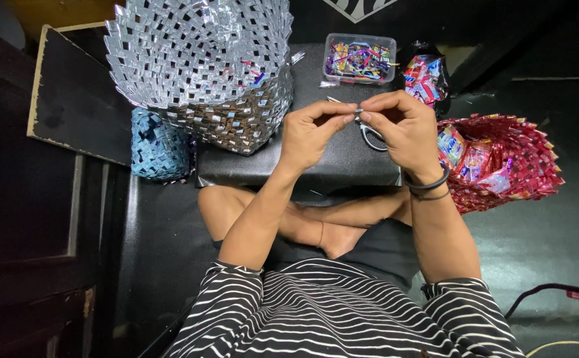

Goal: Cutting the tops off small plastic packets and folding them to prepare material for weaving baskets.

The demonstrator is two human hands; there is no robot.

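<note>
Both hands meet above the low black table (342,162): the left hand (313,132) and right hand (402,129) pinch a small silvery folded strip (358,113) between thumbs and fingertips, fingers drawn close. Under the right hand lies a pair of scissors (371,137) on the table. Just left stands a large silver woven basket (203,63), a smaller blue woven basket (159,147) beside it. Behind, a clear plastic tub of coloured strips (359,58); to the right, a red woven basket (502,162) with wrappers.
</note>
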